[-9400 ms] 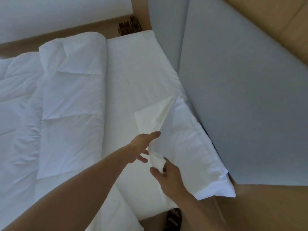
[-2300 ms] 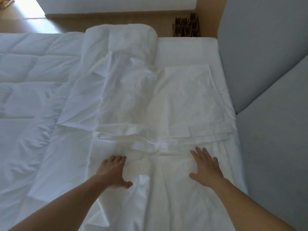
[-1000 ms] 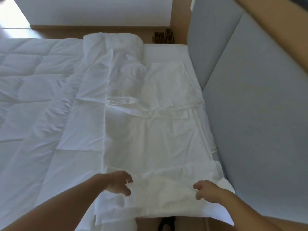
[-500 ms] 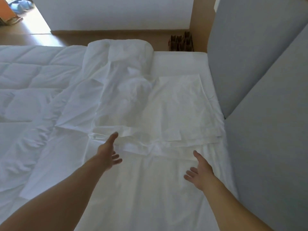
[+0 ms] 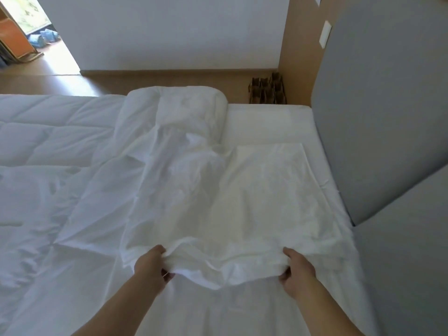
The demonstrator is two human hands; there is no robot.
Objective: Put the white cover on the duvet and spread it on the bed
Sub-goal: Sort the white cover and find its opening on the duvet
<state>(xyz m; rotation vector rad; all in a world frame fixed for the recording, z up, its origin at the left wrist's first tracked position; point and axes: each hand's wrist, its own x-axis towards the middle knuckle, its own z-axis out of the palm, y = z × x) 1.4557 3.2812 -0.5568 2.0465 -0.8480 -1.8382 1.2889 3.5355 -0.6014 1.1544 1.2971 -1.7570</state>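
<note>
The white cover (image 5: pixel 242 202) lies part-unfolded along the right side of the bed, its folded layers bunched at the near edge. My left hand (image 5: pixel 151 267) grips that bunched edge at its left end, and my right hand (image 5: pixel 297 269) grips it at the right end, lifting it slightly off the layer below. The quilted white duvet (image 5: pixel 48 166) is spread over the left of the bed, with a rolled edge (image 5: pixel 179 105) at the far side partly under the cover.
A grey padded headboard (image 5: pixel 388 141) runs along the right side of the bed. Bare mattress sheet (image 5: pixel 266 122) shows at the far right. Beyond the bed are a wooden floor, a white wall, brown objects (image 5: pixel 266 90) in the corner and a bright doorway (image 5: pixel 36 44) top left.
Half a second ago both hands reached open toward the cover's folded edge. Now each hand holds that edge and it is lifted and bunched between them.
</note>
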